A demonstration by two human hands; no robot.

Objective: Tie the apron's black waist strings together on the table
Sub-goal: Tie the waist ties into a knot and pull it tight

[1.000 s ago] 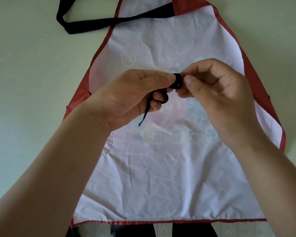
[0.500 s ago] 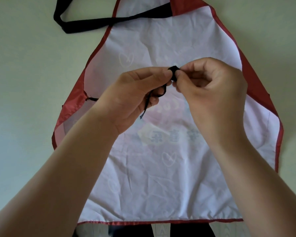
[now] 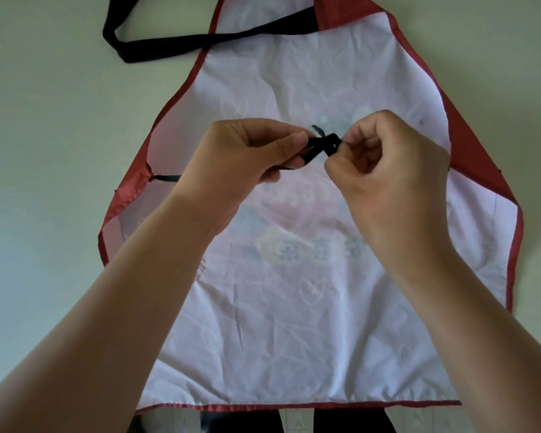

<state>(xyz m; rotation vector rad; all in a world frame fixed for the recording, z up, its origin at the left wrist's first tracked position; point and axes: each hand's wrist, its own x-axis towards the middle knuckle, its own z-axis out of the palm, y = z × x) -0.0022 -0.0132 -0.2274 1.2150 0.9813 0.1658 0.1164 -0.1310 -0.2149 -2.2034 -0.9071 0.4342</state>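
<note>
A red-edged apron lies face down on the pale table, its white back up. The black waist strings meet in a small crossed bundle above the apron's middle. My left hand pinches the bundle's left side between thumb and forefinger. My right hand pinches its right side. A short string end sticks up behind the bundle. The left string runs from the apron's left corner under my left wrist. The right string's run is hidden by my right hand.
The black neck strap loops out onto the table at the upper left. Bare pale table lies on both sides of the apron. Dark shapes show past the hem at the bottom edge.
Both hands have drawn slightly apart and the tight black loop has opened into a wider crossed bundle. The loose end that hung under my left hand is gone; an end now sticks up behind.
</note>
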